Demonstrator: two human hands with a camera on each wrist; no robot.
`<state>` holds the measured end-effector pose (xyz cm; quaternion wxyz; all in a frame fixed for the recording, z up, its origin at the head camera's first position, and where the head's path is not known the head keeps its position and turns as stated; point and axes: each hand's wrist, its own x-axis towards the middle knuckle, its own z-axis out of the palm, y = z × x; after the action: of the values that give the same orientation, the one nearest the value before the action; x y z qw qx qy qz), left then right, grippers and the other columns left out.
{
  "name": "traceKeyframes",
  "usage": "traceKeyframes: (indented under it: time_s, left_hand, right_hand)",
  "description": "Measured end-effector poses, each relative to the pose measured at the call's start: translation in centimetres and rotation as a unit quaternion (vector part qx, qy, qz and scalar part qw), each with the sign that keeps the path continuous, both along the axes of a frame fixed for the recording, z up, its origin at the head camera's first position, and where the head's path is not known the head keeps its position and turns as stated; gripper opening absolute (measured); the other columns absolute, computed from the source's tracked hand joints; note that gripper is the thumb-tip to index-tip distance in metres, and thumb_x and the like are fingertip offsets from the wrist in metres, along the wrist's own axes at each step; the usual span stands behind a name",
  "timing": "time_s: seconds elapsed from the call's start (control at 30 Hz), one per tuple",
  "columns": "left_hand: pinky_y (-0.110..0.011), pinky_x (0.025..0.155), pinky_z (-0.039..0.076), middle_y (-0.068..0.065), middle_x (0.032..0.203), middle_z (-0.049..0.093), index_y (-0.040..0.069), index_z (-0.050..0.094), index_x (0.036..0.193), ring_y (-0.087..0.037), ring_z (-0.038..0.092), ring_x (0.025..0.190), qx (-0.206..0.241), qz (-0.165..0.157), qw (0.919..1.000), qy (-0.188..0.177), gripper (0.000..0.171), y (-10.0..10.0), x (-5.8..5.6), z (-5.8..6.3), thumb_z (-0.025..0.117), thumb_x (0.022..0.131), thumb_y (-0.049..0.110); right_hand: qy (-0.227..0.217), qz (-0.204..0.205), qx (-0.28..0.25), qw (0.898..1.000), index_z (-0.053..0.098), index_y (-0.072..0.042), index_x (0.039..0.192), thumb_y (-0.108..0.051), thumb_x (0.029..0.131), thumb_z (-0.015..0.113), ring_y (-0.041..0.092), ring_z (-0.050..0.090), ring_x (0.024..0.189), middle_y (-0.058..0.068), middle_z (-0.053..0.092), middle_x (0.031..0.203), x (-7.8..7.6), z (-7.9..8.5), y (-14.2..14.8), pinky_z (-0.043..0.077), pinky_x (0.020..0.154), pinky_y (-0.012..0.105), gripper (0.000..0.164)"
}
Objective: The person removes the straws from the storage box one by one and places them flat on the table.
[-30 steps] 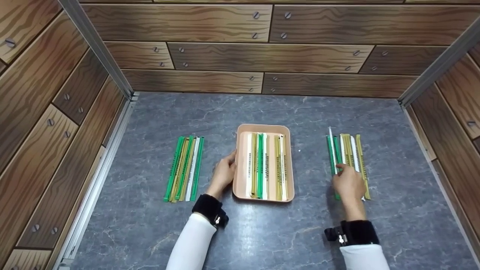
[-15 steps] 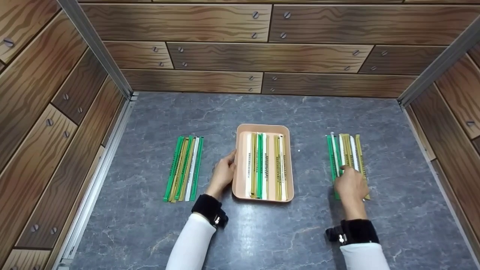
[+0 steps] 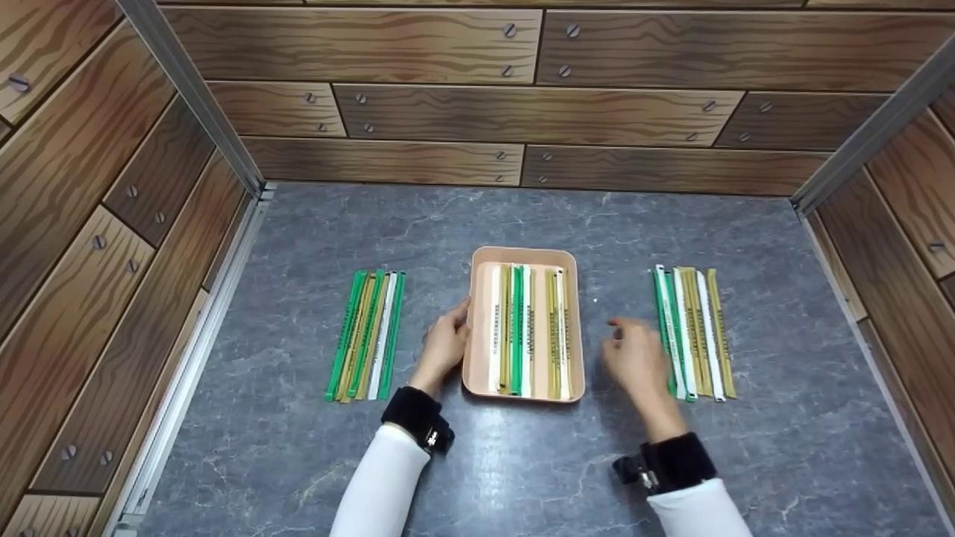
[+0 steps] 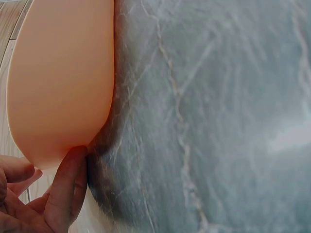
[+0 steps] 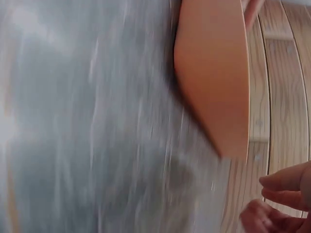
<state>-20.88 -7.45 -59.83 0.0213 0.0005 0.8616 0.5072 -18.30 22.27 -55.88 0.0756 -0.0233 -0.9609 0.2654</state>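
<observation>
Head view: left hand (image 3: 445, 344) grips tray (image 3: 541, 321) at its left edge; tray sits mid-table (image 3: 522, 470), wrapped sticks (image 3: 516, 328) inside. Right hand (image 3: 638, 358) empty, fingers loosely bent, between tray and right stick row (image 3: 695, 335). Left stick row (image 3: 365, 335) lies toward table's left edge.

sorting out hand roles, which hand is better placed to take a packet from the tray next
Probably the right hand: it holds nothing and is close beside the tray's right side. The left hand is occupied, holding the tray's left side.
</observation>
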Motion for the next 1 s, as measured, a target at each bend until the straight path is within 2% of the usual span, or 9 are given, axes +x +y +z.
traceKeyframes:
  time_s: [0.13,0.2,0.4,0.5,0.6,0.67,0.73,0.87,1.0]
  left_hand:
    - [-0.039,0.086,0.051,-0.015,0.141,0.051,0.010,0.047,0.146,-0.028,0.063,0.099,0.001,-0.001,1.0000,-0.008,0.055,0.0,-0.1,0.0,0.053,0.093,-0.003]
    - [-0.038,0.083,0.051,-0.014,0.142,0.051,0.010,0.047,0.146,-0.028,0.063,0.093,0.000,-0.002,0.9999,-0.012,0.055,0.0,-0.1,0.0,0.053,0.093,-0.003]
    - [-0.038,0.080,0.051,-0.016,0.138,0.054,0.010,0.047,0.146,-0.027,0.063,0.087,-0.008,-0.003,0.9999,-0.009,0.054,0.0,0.0,0.1,0.053,0.093,-0.003]
    - [-0.039,0.084,0.050,-0.018,0.137,0.055,0.009,0.048,0.146,-0.027,0.062,0.094,-0.010,-0.008,0.9999,-0.004,0.054,0.0,0.0,0.2,0.052,0.093,-0.004]
    - [-0.038,0.085,0.049,-0.018,0.138,0.054,0.009,0.047,0.146,-0.027,0.061,0.094,-0.012,-0.012,0.9998,-0.006,0.054,0.0,0.0,0.2,0.052,0.094,-0.004]
    - [-0.038,0.083,0.050,-0.017,0.139,0.053,0.010,0.046,0.147,-0.029,0.062,0.088,-0.010,-0.011,0.9998,-0.011,0.054,-0.1,0.0,0.2,0.051,0.095,-0.003]
    - [-0.038,0.084,0.049,-0.017,0.140,0.052,0.011,0.045,0.147,-0.028,0.062,0.090,-0.009,-0.010,0.9998,-0.015,0.054,-0.1,-0.1,0.3,0.052,0.095,-0.003]
    - [-0.039,0.087,0.049,-0.016,0.141,0.051,0.011,0.046,0.147,-0.029,0.062,0.097,-0.008,-0.007,0.9998,-0.017,0.054,-0.1,-0.1,0.2,0.053,0.095,-0.002]
    - [-0.041,0.089,0.049,-0.016,0.141,0.051,0.012,0.046,0.147,-0.030,0.061,0.100,-0.010,-0.005,0.9997,-0.021,0.054,-0.1,-0.1,0.2,0.053,0.095,-0.001]
  right_hand:
    - [0.055,0.063,-0.041,0.996,0.067,0.007,0.114,0.002,0.082,0.069,0.032,0.061,0.075,0.019,0.063,0.087,0.0,-0.4,-2.9,0.052,0.063,0.044,0.033]
    - [0.041,0.086,-0.062,0.994,0.064,0.009,0.118,0.003,0.081,0.069,0.030,0.061,0.074,0.022,0.063,0.093,0.1,-0.3,-4.2,0.054,0.065,0.043,0.037]
    - [-0.167,0.125,-0.082,0.975,0.036,0.007,0.147,-0.008,0.091,0.066,0.027,0.061,0.065,0.034,0.048,0.135,0.4,0.3,-7.0,0.057,0.060,0.038,0.065]
    - [-0.243,0.118,-0.058,0.961,0.020,0.007,0.152,-0.015,0.094,0.063,0.038,0.066,0.091,0.038,0.031,0.146,0.5,0.3,-7.9,0.058,0.065,0.040,0.076]
    - [-0.258,0.108,-0.017,0.960,0.014,0.011,0.151,-0.017,0.095,0.062,0.049,0.046,0.125,0.044,0.013,0.148,0.4,0.0,-8.6,0.052,0.089,0.046,0.079]
    - [-0.254,0.104,0.003,0.962,0.012,0.014,0.150,-0.015,0.095,0.061,0.054,0.034,0.131,0.049,0.008,0.145,0.3,-0.3,-8.9,0.046,0.097,0.050,0.078]
    - [-0.245,0.098,0.019,0.964,0.015,0.015,0.149,-0.012,0.095,0.060,0.055,0.043,0.123,0.051,0.011,0.142,0.2,-0.6,-9.2,0.050,0.091,0.048,0.076]
    - [-0.221,0.089,0.044,0.970,0.022,0.015,0.148,0.006,0.087,0.057,0.044,0.062,0.087,0.051,0.026,0.132,-0.1,-1.0,-9.4,0.057,0.057,0.035,0.071]
    - [-0.190,0.096,0.072,0.974,0.028,0.014,0.146,0.015,0.081,0.054,0.031,0.058,0.062,0.046,0.038,0.120,-0.4,-1.6,-9.2,0.049,0.041,0.029,0.070]
